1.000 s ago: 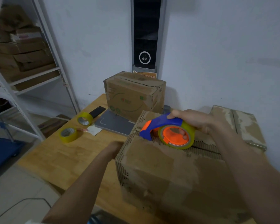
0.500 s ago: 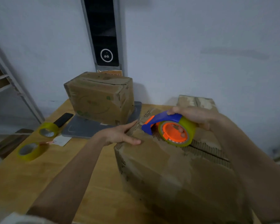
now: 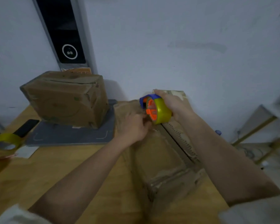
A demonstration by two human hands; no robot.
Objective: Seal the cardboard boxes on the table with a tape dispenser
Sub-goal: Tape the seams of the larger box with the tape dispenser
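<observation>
Moved: both hands have closed in at the far end of the near box; the left hand [image 3: 132, 126], which half a second ago lay spread on the box's left top edge, has slid right and now sits curled just under the tape roll.
Dispenser: blue-and-orange plastic tape dispenser carrying a yellowish roll of tape [image 3: 157, 110], held over the far end of the box top, at the head of the seam.
Right hand [image 3: 171, 104]: wrapped over the dispenser from behind, fingers curled round its blue handle.
Left hand: fingers bent at the roll's lower edge, as if pinching the free end of the tape; blur hides whether it actually holds any.
Box: large worn brown cardboard box [image 3: 162, 159] on the wooden table [image 3: 55, 167], directly below the camera.
Key relation: the seam [image 3: 176, 143] between the flaps runs from the dispenser back toward the person, so the box's long axis lies along the likely pull; the right hand is the one placed to draw the dispenser along it.
Judgement: the tape end probably needs fixing at the far edge before the pull starts.
Further out: a second brown cardboard box [image 3: 65, 99] stands on a flat grey board [image 3: 71, 136] to the left; two loose rolls of yellow tape [image 3: 5, 141] lie at the table's left edge.
View change: the camera has tipped downward.
</observation>
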